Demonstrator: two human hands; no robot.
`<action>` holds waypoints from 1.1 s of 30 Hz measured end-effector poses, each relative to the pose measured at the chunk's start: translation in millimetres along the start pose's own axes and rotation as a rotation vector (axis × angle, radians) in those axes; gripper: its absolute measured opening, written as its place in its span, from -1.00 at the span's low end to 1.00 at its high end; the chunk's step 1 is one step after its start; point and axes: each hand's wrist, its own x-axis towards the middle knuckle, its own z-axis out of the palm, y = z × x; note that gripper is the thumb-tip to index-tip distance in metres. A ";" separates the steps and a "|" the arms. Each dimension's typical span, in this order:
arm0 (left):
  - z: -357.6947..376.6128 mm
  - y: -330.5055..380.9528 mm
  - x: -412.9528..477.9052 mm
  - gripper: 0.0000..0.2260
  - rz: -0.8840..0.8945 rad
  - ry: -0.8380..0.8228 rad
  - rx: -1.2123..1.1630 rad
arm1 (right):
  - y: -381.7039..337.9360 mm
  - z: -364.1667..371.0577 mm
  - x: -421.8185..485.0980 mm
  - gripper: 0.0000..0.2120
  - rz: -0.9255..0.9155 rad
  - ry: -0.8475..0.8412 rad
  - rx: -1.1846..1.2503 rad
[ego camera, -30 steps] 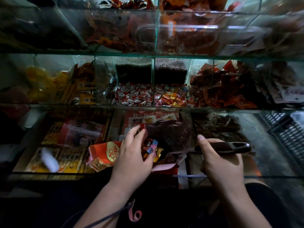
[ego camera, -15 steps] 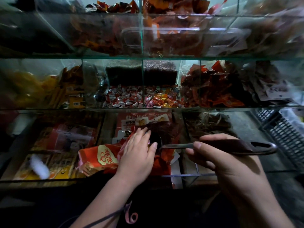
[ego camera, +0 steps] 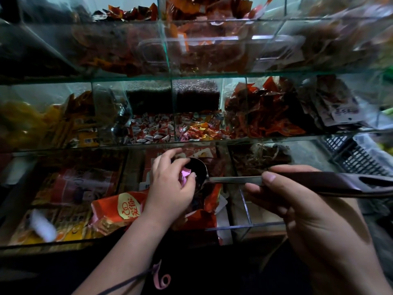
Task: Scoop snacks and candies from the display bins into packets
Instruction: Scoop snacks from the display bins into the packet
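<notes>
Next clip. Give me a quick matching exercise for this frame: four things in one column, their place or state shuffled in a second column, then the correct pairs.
Things:
1. ladle
2. pink-wrapped candy
3. red packet
4. red-and-white candies

Place or state:
A. lying in a middle-shelf glass bin
B. handle gripped by the right hand
C. pinched in the fingers of the left hand
D. resting under the left wrist at the front of the lower shelf

Pairs: 1-B, 2-C, 3-D, 4-A
</notes>
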 end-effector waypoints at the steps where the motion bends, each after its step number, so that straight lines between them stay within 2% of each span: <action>1: -0.6 1.1 3.4 -0.69 -0.010 0.000 -0.007 | -0.7 -0.9 0.1 -0.81 -0.010 0.007 0.009; 5: -3.2 9.0 22.0 -0.69 0.000 0.011 -0.019 | -5.9 -0.8 4.5 -0.80 -0.029 0.051 0.044; 10: -6.1 27.6 79.0 -0.59 0.056 -0.018 0.004 | -20.8 7.6 26.7 -0.88 -0.061 0.091 0.167; 13: 0.3 37.8 119.3 -0.48 0.021 -0.089 -0.050 | -18.6 12.3 57.5 -0.92 -0.053 0.142 0.231; 16: 9.6 36.0 144.2 -0.26 -0.110 -0.165 -0.171 | -2.3 24.6 90.6 -0.96 -0.053 0.190 0.234; 17: 12.2 33.2 148.0 -0.21 -0.132 -0.176 -0.200 | 4.6 27.8 98.3 -0.94 -0.121 0.217 0.145; 18: 14.3 29.4 149.6 -0.18 -0.142 -0.176 -0.221 | 12.4 27.6 106.1 -0.92 -0.259 0.240 -0.042; 20: 18.0 19.7 146.3 -0.16 -0.153 -0.166 -0.228 | 27.0 24.7 117.1 -0.91 -0.560 0.178 -0.467; 23: 24.5 2.8 129.5 -0.19 -0.149 -0.144 -0.209 | 41.6 16.7 121.3 -0.84 -0.705 0.000 -0.756; 26: 30.5 -7.0 114.4 -0.25 -0.122 -0.135 -0.210 | 51.2 15.5 118.5 -0.87 -0.844 -0.166 -0.860; 29: 31.3 -5.8 106.4 -0.27 -0.112 -0.144 -0.254 | 53.1 17.6 107.4 -0.82 -0.883 -0.281 -0.910; 33: 17.6 1.0 96.2 -0.35 -0.121 -0.140 -0.270 | 34.7 21.8 80.2 -0.87 -0.889 -0.199 -0.844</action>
